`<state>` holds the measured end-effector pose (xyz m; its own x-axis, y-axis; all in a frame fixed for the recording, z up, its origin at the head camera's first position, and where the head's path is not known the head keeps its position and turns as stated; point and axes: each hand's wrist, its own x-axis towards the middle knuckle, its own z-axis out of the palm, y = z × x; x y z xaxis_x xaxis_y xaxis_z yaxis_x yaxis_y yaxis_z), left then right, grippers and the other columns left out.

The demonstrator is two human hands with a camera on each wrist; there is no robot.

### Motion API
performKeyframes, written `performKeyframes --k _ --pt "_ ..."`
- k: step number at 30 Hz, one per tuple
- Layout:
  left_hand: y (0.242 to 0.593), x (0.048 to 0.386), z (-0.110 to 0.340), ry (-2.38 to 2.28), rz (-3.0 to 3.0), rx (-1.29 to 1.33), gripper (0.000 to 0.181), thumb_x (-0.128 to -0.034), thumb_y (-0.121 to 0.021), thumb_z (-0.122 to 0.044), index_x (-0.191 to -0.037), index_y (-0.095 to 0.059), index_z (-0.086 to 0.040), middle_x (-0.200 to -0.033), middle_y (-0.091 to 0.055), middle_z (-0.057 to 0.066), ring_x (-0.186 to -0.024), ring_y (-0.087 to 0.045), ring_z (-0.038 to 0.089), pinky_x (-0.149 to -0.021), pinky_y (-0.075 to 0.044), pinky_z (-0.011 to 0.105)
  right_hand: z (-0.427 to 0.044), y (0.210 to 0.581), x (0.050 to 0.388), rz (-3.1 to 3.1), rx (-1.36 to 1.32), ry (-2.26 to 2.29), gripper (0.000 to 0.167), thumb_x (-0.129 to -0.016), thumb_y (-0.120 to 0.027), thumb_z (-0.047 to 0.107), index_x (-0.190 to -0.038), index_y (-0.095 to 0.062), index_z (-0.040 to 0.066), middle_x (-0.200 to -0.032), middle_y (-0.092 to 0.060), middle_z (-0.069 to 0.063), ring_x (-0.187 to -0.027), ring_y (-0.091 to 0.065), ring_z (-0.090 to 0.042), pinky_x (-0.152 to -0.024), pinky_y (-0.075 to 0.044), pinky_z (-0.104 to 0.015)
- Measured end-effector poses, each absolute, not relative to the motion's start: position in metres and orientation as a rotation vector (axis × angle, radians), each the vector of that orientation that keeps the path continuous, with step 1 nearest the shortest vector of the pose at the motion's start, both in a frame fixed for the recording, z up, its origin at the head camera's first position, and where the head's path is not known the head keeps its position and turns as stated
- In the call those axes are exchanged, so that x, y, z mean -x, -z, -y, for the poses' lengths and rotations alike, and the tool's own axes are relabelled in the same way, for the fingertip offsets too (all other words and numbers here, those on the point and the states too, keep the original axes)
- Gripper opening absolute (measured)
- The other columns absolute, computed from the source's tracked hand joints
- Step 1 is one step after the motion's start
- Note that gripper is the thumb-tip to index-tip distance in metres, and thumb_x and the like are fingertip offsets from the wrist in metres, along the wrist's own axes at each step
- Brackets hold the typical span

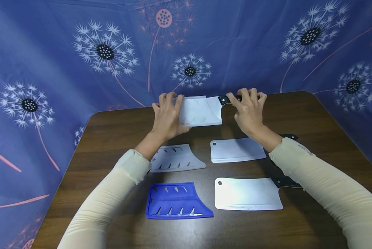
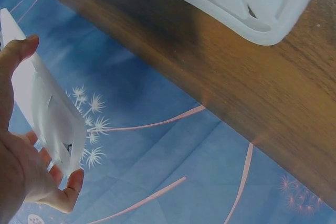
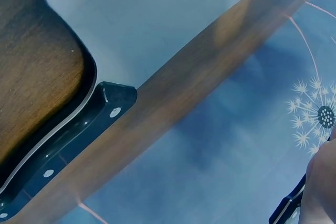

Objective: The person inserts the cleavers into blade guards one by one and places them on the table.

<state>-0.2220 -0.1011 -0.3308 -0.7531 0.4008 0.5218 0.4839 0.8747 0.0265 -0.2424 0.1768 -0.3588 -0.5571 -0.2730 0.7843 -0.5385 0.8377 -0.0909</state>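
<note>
At the far table edge my left hand (image 1: 168, 116) grips a white blade cover (image 1: 195, 110), thumb below and fingers over its top. The cover lies around most of a cleaver's blade (image 1: 215, 105). My right hand (image 1: 249, 109) holds that cleaver's black handle (image 1: 224, 100). In the left wrist view, my left hand (image 2: 31, 166) pinches the translucent cover (image 2: 55, 124) along its edges. The right wrist view shows part of my right hand (image 3: 320, 187) at the edge beside a black handle (image 3: 287, 208).
A white cover (image 1: 176, 159) and a blue cover (image 1: 179, 200) lie on the left of the wooden table (image 1: 111, 138). Two cleavers, one nearer (image 1: 248, 194) and one farther (image 1: 237, 150), lie to the right under my right forearm. A dandelion-patterned blue cloth (image 1: 235, 45) hangs behind.
</note>
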Motion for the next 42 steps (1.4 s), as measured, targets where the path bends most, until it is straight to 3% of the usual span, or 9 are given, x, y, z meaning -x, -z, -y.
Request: performKeyframes --k 9,22,42 --pt "0.327 0.223 0.097 0.244 2.571 0.608 0.101 -0.0517 -0.087 -0.053 -0.131 -0.047 -0.006 -0.127 -0.044 0.020 -0.119 -0.035 0.042 -0.075 -0.035 0.060 -0.173 0.361 0.241 2.205 -0.582 -0.439 0.065 -0.070 -0.048 -0.026 -0.119 -0.063 0.013 -0.109 -0.053 -0.024 -0.094 -0.041 -0.044 -0.082 -0.022 -0.062" --pt "0.330 0.227 0.093 0.241 2.709 0.580 0.103 -0.0531 -0.087 -0.055 -0.135 -0.046 -0.008 -0.131 -0.043 0.019 -0.122 -0.034 0.041 -0.081 -0.037 0.061 -0.179 0.362 0.241 2.391 -0.570 -0.396 0.062 -0.075 -0.058 -0.020 -0.125 -0.063 0.016 -0.113 -0.052 -0.022 -0.105 -0.041 -0.042 -0.088 -0.024 -0.066" --pt "0.336 0.245 0.087 0.276 2.907 0.505 0.104 -0.0538 -0.086 -0.059 -0.138 -0.046 -0.012 -0.131 -0.041 0.017 -0.121 -0.033 0.038 -0.088 -0.035 0.060 -0.181 0.363 0.257 2.629 -0.509 -0.487 0.063 -0.077 -0.052 -0.019 -0.131 -0.061 0.012 -0.115 -0.051 -0.021 -0.109 -0.040 -0.039 -0.091 -0.025 -0.064"
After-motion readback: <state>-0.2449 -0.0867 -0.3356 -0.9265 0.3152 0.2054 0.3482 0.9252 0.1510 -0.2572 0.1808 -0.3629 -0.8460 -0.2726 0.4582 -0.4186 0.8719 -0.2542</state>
